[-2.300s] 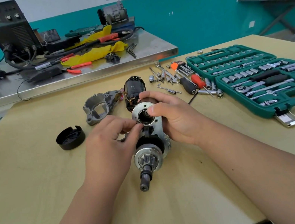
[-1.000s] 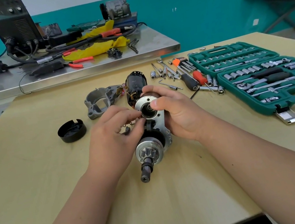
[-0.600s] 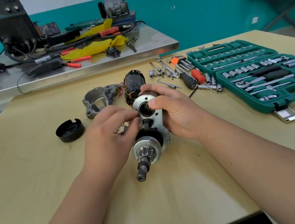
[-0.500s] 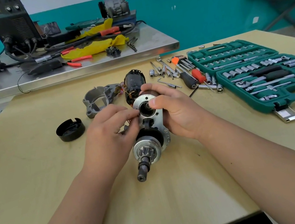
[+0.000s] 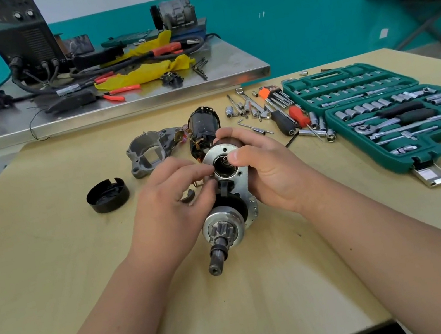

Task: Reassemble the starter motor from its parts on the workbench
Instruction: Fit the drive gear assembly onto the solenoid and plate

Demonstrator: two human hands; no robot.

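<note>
The starter motor assembly (image 5: 235, 190), a silver end plate with a round bearing hole, a pinion gear and a shaft pointing toward me, lies in the middle of the wooden workbench (image 5: 57, 284). My right hand (image 5: 270, 172) grips it from the right, thumb on the rim of the bearing hole. My left hand (image 5: 173, 204) has its fingertips bunched against the plate's left edge; whatever small part they pinch is hidden. Behind lie the black armature body (image 5: 203, 128), the grey nose housing (image 5: 148, 151) and a black round cap (image 5: 108, 195).
An open green socket set case (image 5: 398, 112) fills the right side. Loose sockets, hex keys and two screwdrivers (image 5: 291, 122) lie between it and the parts. A steel table (image 5: 113, 103) with a welder, cables and pliers stands behind the bench.
Both hands and the assembly have stayed in place. The left fingertips have worked slightly at the plate's left edge. The camera has shifted a little.
</note>
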